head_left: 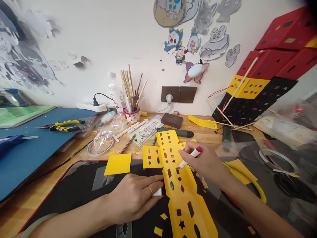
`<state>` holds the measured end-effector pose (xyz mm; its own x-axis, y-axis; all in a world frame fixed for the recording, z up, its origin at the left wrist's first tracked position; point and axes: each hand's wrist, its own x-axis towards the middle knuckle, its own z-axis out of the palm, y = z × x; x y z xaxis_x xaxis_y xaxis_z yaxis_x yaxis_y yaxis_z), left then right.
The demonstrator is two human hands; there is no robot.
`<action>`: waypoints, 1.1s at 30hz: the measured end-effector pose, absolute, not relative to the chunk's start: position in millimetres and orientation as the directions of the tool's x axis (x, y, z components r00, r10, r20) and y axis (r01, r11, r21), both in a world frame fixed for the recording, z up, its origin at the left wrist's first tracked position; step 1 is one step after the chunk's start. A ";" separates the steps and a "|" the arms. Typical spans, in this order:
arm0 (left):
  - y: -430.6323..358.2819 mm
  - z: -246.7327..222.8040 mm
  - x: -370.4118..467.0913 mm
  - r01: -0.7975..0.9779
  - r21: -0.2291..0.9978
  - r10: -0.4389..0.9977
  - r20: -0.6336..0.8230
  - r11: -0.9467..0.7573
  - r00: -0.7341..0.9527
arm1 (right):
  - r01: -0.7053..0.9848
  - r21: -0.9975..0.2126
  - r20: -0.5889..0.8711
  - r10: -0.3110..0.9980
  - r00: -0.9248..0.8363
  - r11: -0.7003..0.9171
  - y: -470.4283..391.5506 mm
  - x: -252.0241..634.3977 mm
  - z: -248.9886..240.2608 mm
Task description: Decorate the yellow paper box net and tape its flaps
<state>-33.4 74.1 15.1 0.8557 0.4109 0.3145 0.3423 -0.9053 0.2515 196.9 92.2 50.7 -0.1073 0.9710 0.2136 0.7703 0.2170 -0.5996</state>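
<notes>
A long yellow card sheet [174, 180], cut to a cross-like outline with flaps, lies folded along its length on the black mat. Stars, diamonds, rectangles and ovals are cut through it. My right hand [198, 158] pinches a white marker [190, 156] with a magenta end, its tip down at a cut-out near the sheet's middle. My left hand [135, 195] is closed around a white cylindrical piece [158, 192], mostly hidden by the fingers. Its fingertips rest at the sheet's left edge. A plain yellow card square [118, 164] lies beyond that hand.
Yellow scraps [158, 231] are scattered on the black mat [81, 195]. Yellow-handled scissors or pliers [250, 181] lie partly under my right forearm. Behind stand a cup of brushes and sticks [132, 115] and a bottle [116, 92]. Stacked red, yellow and black boxes [272, 62] rise at right.
</notes>
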 end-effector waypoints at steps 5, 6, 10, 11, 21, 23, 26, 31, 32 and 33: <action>74.0 13.3 -32.6 0.347 0.196 0.392 0.285 -0.917 0.874 | 0.755 -0.624 0.194 0.976 -0.101 0.202 92.3 194.8 50.0; 73.9 13.1 -32.5 0.346 0.192 0.389 0.279 -0.918 0.878 | 0.748 -0.633 0.192 0.976 -0.100 0.201 92.3 194.6 50.5; 73.8 12.3 -33.5 0.356 0.225 0.410 0.282 -0.907 0.867 | 0.667 -0.726 0.153 0.985 -0.078 0.166 92.1 194.2 56.4; 74.0 12.1 -33.8 0.371 0.255 0.437 0.289 -0.893 0.852 | 0.625 -0.768 0.127 0.990 -0.063 0.139 91.7 194.0 58.8; 76.5 10.3 -33.4 0.514 0.427 0.653 0.302 -0.744 0.695 | 0.222 -0.966 0.102 0.985 -0.138 0.131 75.7 187.1 69.1; 75.8 9.7 -33.7 0.513 0.422 0.650 0.301 -0.747 0.698 | 0.220 -0.969 0.075 0.982 -0.173 0.113 72.6 184.2 69.5; 75.2 9.4 -33.9 0.492 0.436 0.640 0.316 -0.754 0.700 | 0.235 -0.968 0.047 0.981 -0.189 0.092 70.8 181.4 70.2; 75.7 11.0 -33.4 0.477 0.443 0.635 0.342 -0.759 0.693 | 0.283 -0.955 0.033 0.980 -0.199 0.090 71.5 179.9 68.7; 75.7 11.5 -33.4 0.475 0.444 0.634 0.343 -0.760 0.693 | 0.298 -0.950 0.031 0.977 -0.210 0.094 71.5 179.3 67.9; 75.5 12.1 -33.6 0.469 0.446 0.630 0.342 -0.762 0.697 | 0.312 -0.945 0.026 0.974 -0.226 0.098 71.3 178.5 67.2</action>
